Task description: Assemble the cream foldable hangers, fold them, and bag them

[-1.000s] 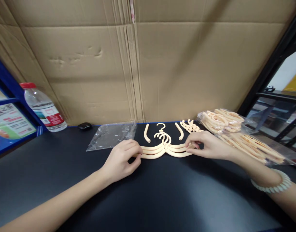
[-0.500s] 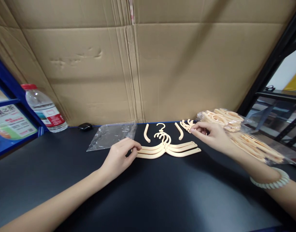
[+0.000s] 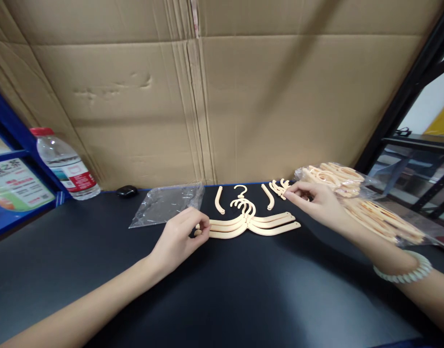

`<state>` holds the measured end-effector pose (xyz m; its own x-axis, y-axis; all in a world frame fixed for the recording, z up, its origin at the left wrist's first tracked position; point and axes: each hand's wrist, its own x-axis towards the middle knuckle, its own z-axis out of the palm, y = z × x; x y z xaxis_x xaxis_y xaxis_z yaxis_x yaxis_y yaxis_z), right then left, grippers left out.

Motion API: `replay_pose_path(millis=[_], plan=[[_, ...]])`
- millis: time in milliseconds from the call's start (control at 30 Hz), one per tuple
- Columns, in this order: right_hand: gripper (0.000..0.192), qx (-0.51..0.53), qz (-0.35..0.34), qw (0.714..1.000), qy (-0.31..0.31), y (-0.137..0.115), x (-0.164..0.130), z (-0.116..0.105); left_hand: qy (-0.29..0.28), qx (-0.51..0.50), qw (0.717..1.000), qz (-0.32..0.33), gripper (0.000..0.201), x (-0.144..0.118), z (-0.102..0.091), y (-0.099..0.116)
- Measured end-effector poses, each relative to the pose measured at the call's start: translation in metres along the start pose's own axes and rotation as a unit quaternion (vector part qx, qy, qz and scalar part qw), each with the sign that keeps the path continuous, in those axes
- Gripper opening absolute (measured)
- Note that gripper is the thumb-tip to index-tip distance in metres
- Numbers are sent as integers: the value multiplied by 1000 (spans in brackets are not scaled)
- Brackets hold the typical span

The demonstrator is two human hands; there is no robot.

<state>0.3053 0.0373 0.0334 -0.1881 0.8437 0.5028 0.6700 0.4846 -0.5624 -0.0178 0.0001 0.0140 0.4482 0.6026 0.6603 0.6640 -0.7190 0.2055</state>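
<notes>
Several cream plastic clothes hangers [image 3: 227, 235] lie overlapping on the black table, their hooks fanned toward the back. My left hand [image 3: 183, 237] is closed at their left ends, thumb and index finger curled round the tips. Two loose curved hanger arms, a left one [image 3: 219, 200] and a right one [image 3: 268, 197], flank a separate hook [image 3: 240, 190] behind the stack. A small cluster of hanger hooks [image 3: 278, 187] lies at the back right. At its near end, my right hand [image 3: 308, 197] pinches with thumb and index finger; the exact contact is partly hidden.
Clear bags of hanger parts, one at the back [image 3: 334, 179] and one nearer [image 3: 383, 220], lie beyond my right hand. A flat clear bag [image 3: 164, 205], a black object [image 3: 127, 192] and a water bottle [image 3: 67, 166] are at left. Cardboard [image 3: 135, 96] stands behind.
My left thumb and finger have shifted slightly at the hangers' left ends, so the tips now show between them. My right hand stays at the hook cluster.
</notes>
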Motion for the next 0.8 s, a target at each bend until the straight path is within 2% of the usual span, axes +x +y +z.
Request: replay_pose_path(millis=[200,567,667,800], plan=[[33,8,-3,1000,0,2,0,2,-21,-20,1000,-5,17,0,0,4],[30,61,28,998,19,1,2,-1,7,-15,1000,11,24,-2,-1,6],[30,72,37,996,31,0,3,-2,20,-8,1000,6,20,-2,-1,4],[29,72,41,996,34,0,4,-2,10,6,1000,8,13,-2,-1,2]])
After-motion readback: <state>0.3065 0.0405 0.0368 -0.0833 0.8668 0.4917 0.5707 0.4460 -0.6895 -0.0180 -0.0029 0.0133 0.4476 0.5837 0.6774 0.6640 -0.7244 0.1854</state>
